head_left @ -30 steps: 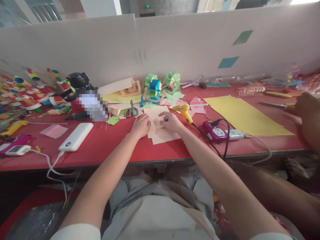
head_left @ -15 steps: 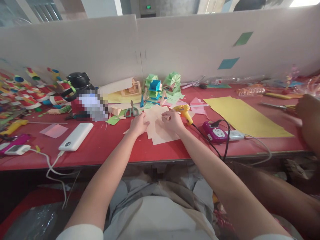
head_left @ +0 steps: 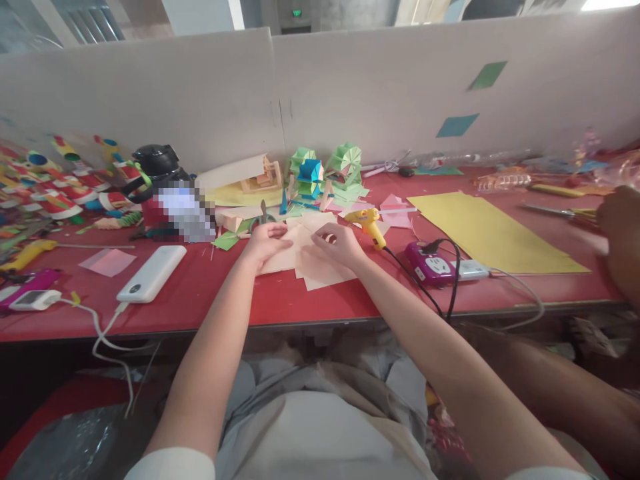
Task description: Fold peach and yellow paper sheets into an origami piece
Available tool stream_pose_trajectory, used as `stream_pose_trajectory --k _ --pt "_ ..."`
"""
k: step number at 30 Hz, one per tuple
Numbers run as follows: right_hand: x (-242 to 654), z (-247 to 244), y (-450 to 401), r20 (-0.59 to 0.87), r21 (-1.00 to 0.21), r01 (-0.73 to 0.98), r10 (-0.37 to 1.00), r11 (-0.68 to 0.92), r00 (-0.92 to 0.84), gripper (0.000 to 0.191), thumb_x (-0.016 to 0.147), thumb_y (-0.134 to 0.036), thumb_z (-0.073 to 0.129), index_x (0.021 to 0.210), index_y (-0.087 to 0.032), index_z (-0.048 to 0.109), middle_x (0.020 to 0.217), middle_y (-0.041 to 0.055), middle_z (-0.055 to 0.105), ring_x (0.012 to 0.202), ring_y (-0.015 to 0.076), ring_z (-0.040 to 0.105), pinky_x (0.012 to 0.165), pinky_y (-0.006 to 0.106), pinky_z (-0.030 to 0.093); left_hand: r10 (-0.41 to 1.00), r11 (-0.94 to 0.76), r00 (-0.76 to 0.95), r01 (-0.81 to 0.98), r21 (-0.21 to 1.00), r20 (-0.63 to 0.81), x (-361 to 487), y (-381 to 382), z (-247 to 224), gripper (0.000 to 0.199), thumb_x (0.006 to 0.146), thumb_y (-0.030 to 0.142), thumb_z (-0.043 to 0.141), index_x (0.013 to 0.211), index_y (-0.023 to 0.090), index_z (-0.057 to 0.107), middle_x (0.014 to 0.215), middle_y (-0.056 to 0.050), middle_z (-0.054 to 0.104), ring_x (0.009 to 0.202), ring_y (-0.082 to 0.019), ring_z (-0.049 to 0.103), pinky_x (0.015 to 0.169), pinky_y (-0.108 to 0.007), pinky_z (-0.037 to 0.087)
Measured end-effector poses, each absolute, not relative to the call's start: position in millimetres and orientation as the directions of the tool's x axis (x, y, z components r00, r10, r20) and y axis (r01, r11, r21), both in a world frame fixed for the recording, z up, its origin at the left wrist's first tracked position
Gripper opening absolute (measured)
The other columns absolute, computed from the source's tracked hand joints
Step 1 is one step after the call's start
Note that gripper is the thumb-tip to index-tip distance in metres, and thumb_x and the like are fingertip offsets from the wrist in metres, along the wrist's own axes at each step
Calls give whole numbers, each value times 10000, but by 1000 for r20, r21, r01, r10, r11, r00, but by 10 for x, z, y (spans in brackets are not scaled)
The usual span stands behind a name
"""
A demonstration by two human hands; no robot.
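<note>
My left hand (head_left: 267, 245) lies at the left side of several cream paper sheets (head_left: 325, 270) on the red table. Its thumb and fingers are apart, with the thumb over the paper. Above the middle of the sheets, my right hand (head_left: 341, 245) has its fingers curled and its thumb drawn toward them. Whatever sits between those fingertips, if anything, is too small to make out. A yellow glue gun (head_left: 369, 223) lies just right of my right hand. Beyond my left hand are scissors (head_left: 264, 212), partly hidden by it.
Green and blue folded-paper models (head_left: 310, 175) stand behind the sheets. On the right are a purple power strip (head_left: 430, 263) and yellow paper (head_left: 490, 233). A white power bank (head_left: 153, 273) lies left. Another person's hand (head_left: 620, 227) is at the far right.
My left hand has shifted left and its fingers have spread. More of the cream paper shows beneath it, and the scissors are more covered. My right hand has moved slightly left.
</note>
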State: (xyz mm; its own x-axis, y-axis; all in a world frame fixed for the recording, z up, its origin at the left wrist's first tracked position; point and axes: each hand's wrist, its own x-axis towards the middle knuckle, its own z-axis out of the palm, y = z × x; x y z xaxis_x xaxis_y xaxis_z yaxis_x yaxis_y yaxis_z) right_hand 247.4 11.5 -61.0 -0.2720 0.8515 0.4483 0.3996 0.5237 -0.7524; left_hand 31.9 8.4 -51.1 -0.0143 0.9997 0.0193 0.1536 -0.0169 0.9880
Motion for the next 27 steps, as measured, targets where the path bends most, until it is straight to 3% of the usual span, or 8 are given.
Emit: stream_pose_trajectory --k 4,7,11,17,19,21,23,27 --pt "2393 -555 12 362 -850 254 863 461 -353 372 798 -524 649 934 -179 677 891 61 694 733 151 604 653 273 464 992 -47 120 19 999 45 390 49 -477 579 536 278 883 1057 135 674 1066 -127 711 1034 -261 652 932 -431 514" --pt "2372 -521 -46 252 -893 222 842 392 -477 411 823 -583 583 802 -176 634 671 10 596 576 118 507 545 251 383 983 -110 152 21 994 106 451 31 -480 534 597 336 857 1058 138 677 1106 -130 712 1030 -259 660 937 -430 516" --pt "2388 -539 -12 242 -905 226 875 359 -420 420 836 -586 552 691 -193 520 584 -25 488 540 104 428 515 243 319 970 -228 115 124 966 214 500 20 -484 498 696 409 789 1102 145 670 1203 -144 675 1114 -264 633 986 -420 492" --pt "2449 -562 118 342 -899 217 920 379 -190 446 805 -541 612 596 -203 409 565 -50 349 545 90 311 528 255 242 947 -288 227 288 913 227 514 -25 -481 999 580 402 877 1443 194 420 1512 -183 407 1282 -322 513 1025 -424 470" --pt "2468 -550 137 362 -901 211 925 379 -114 481 799 -549 619 574 -209 363 559 -53 323 544 89 286 532 262 231 935 -309 276 324 894 223 512 -34 -480 1066 565 394 887 1479 206 371 1538 -184 367 1306 -329 489 1043 -432 454" --pt "2480 -536 143 372 -906 193 926 377 -64 513 802 -583 608 572 -215 336 561 -50 322 548 92 284 535 266 233 926 -316 305 297 901 225 509 -27 -479 984 610 386 860 1461 195 405 1508 -177 419 1284 -323 514 1038 -435 459" --pt "2486 -525 139 371 -911 173 927 374 -52 534 811 -629 573 581 -218 321 564 -44 329 554 99 293 533 266 239 936 -298 268 251 921 229 503 -3 -482 759 689 393 797 1362 165 530 1411 -162 540 1233 -315 563 1024 -437 472" --pt "2493 -526 134 351 -915 197 935 352 -43 530 818 -660 530 602 -218 333 576 -37 320 567 106 300 528 260 245 973 -212 -59 138 967 222 466 59 -495 446 756 393 711 1119 137 682 1184 -137 700 1109 -308 647 983 -444 503"
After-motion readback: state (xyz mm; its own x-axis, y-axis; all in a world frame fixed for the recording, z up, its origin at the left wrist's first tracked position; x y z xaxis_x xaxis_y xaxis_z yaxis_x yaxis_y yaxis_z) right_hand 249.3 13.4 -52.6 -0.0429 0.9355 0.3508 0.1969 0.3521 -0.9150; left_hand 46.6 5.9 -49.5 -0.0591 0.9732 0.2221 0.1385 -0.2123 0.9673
